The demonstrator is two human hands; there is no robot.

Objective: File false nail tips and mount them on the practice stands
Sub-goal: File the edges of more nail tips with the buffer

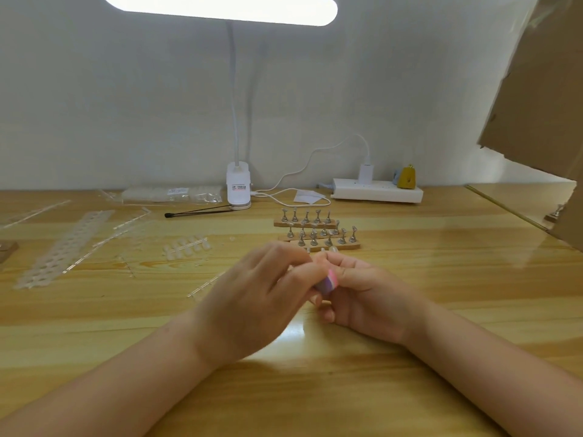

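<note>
Three wooden practice stands [317, 231] sit in staggered rows just above the hands at the centre of the frame, each carrying a line of small metal holders, and as far as this view shows nearly all of those holders are bare; one pale shape at the near row, just above the fingertips, may be a mounted tip, though it is too small to be sure. Both hands meet at mid-frame over the wooden table [441, 279]. The left hand [252, 298] has its fingers curled round a small pink-and-purple buffer block [328, 280], of which only one end shows between the two hands. The right hand [362, 291] has its fingertips drawn together against that block, apparently pinching a false nail tip, but the tip itself is hidden and motion blur makes it impossible to confirm. Judging from this, filing is under way and mounting has barely begun. Plenty remains: a loose cluster of clear nail tips [186, 246] lies left of centre, a long white perforated strip [66, 247] and emptied sprue runners lie at the left edge, and an unopened bag of tips [172, 194] rests by the desk lamp [238, 187] at the back.
</note>
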